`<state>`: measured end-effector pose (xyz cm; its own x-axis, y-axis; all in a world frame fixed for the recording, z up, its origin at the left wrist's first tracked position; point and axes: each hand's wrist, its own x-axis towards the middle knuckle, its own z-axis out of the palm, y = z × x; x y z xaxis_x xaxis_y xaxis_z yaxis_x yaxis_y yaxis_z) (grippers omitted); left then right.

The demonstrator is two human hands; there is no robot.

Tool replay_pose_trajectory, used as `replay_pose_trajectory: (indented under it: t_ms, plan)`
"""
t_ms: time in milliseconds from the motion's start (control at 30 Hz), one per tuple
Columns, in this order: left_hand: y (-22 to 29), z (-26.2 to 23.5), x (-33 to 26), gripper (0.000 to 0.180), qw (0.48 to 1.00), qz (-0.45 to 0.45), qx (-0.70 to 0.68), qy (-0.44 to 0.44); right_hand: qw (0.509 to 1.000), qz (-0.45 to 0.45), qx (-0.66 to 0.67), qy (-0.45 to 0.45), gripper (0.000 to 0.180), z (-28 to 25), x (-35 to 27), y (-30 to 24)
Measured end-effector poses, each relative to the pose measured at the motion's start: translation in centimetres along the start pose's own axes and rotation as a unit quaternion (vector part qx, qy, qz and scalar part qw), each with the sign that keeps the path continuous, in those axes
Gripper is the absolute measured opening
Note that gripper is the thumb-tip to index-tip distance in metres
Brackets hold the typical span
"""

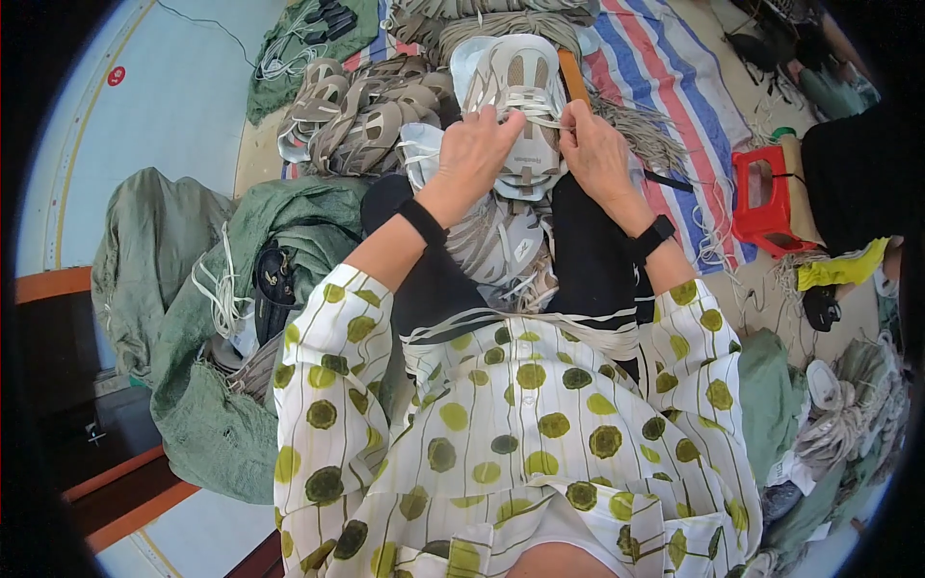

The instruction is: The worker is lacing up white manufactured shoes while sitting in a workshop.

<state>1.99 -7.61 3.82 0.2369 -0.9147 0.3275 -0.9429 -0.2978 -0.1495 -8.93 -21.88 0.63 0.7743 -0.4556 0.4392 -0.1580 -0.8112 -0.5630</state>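
Shoe (528, 146), white and beige with its toe pointing away, sits in front of the person, close above the gap between the knees, a white lace (528, 99) crossing its front. The right hand (595, 151) pinches the lace between thumb and forefinger at the right side of the shoe. The left hand (479, 146) is at the other side, fingers curled and thumb near the lacing; whether it grips the lace I cannot tell. More shoes (489, 243) are heaped between the black trouser legs (590, 260). To the left lies a pile of brown shoes (371, 120); to the right, grey cords (647, 135) spread over a striped sheet (665, 82). Farther out, green sacks (217, 424) slump on the left, and a red stool (753, 197) stands on the right near another person's dark clothing (858, 178)
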Motion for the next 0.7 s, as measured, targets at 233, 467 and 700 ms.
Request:
replay_pose_trajectory:
  t_ms: [233, 467, 700]
  plan:
    - [0.1, 1.1, 2.3, 0.004, 0.986, 0.004, 0.131, -0.104, 1.0, -0.027, -0.016, 0.003, 0.015, 0.2, -0.1, -0.1]
    - [2.2, -0.6, -1.8, 0.005, 0.972, 0.233, -0.028, -0.01, 0.998, 0.056, 0.023, -0.023, 0.012, 0.2, 0.5, 0.2]
    - [6.7, -0.6, -4.2, 0.015, 0.937, 0.019, -0.337, -0.095, 0.998, 0.033, 0.049, 0.021, 0.013, -1.2, 2.4, 1.0]
